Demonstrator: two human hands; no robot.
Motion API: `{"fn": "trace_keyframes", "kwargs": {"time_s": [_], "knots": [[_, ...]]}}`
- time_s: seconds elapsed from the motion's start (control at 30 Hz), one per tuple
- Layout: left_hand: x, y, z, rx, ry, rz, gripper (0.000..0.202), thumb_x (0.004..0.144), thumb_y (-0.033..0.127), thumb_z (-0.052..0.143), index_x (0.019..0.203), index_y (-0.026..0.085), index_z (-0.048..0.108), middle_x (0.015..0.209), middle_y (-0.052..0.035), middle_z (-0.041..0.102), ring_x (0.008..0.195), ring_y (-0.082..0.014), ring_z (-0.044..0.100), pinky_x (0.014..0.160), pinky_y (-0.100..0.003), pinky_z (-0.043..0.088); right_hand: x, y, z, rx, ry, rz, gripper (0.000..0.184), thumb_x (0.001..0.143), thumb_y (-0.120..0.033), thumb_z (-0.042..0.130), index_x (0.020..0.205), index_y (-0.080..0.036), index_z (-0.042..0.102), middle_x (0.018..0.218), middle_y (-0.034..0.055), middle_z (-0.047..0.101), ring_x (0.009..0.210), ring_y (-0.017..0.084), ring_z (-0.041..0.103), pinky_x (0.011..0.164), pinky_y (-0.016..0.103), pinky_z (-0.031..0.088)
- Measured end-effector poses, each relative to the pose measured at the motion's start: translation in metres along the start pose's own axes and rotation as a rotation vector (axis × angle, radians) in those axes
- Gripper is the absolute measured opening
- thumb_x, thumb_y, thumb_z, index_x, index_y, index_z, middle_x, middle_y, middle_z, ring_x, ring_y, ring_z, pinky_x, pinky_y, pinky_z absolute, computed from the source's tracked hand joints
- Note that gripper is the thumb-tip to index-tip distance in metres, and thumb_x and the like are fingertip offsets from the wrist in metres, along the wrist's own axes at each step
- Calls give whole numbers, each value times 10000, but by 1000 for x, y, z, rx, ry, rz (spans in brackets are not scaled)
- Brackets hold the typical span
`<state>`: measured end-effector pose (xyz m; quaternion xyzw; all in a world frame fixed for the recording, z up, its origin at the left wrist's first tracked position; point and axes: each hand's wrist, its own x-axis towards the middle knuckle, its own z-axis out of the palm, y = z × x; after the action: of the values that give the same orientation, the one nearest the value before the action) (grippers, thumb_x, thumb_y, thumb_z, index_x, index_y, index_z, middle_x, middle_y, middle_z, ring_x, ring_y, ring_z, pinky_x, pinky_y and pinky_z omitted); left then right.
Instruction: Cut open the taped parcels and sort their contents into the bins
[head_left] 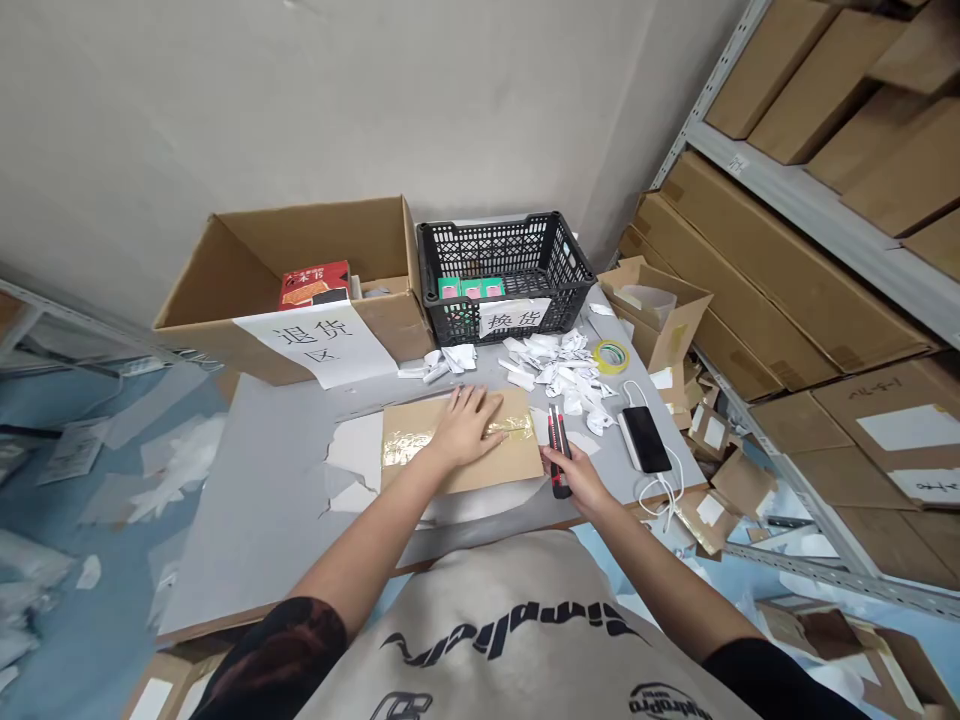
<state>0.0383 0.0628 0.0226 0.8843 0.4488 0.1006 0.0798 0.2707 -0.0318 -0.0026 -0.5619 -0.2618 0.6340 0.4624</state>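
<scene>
printed shirt (pixel 495 640); right hand (pixel 579 482) grips cutter (pixel 559 452); sign (pixel 514 318) reads 换货

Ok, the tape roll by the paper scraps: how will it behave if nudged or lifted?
The tape roll lies flat, so a nudge would probably slide it rather than roll it. On edge, it would likely roll away. With its open core, it's probably light and fairly stiff.

Matt kraft-paper parcel (pixel 517 462), glossy tape (pixel 399 447), smooth plastic utility knife (pixel 556 425)
</scene>
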Motion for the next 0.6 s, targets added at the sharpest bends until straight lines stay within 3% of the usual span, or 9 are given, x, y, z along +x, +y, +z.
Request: {"fn": "trace_keyframes", "kwargs": {"time_s": [0.13, 0.27, 0.43, 0.5, 0.6], "knots": [[15, 12, 8, 18, -20, 15, 688, 885, 615, 488, 1440, 211, 441, 1460, -140, 461, 1362, -340, 378, 1181, -537, 188, -4, 0, -8, -50, -178, 83, 363, 759, -523, 710, 875, -183, 654, 822, 37, 683, 704, 154, 635, 675, 276, 502], [12, 11, 13, 49, 19, 27, 684, 918, 613, 434, 1463, 200, 419, 1465, -125, 469, 1380, -322, 370, 1201, -503, 163, -4, -12, -25, -290, -241, 142, 429, 809, -582, 626, 982, -189, 637, 656, -16, 616, 524, 123, 551, 483, 235, 427], [7, 16, 18, 78, 36, -33, 689, 923, 627, 412, 1469, 208, 419, 1501, -118, 437, 1418, -351, 318, 1195, -518, 176, -1, -27, -34, -504, -245, 10, 625, 854, -516, 601, 1414, -289, 440, 653, -49, 598, 522, 134, 557, 499, 245, 449], [5, 18, 18, 74, 43, -74, 684, 917, 634, 419, 1460, 217, 435, 1505, -119, 432, 1431, -359, 296, 1192, -528, 178, 0, -32, -33, -563, -259, -29, 639, 883, -496, 568, 1472, -320, 390, 680, -36, 611, 536, 140, 561, 526, 260, 465], [-1, 17, 13, 48, 38, -104, 709, 896, 667, 433, 1462, 239, 432, 1540, -121, 377, 1458, -369, 237, 1186, -549, 177, 3, -39, -31, -652, -261, -79, 592, 905, -473, 542, 1467, -324, 429, 709, -11, 632, 571, 149, 569, 552, 270, 470]]}}
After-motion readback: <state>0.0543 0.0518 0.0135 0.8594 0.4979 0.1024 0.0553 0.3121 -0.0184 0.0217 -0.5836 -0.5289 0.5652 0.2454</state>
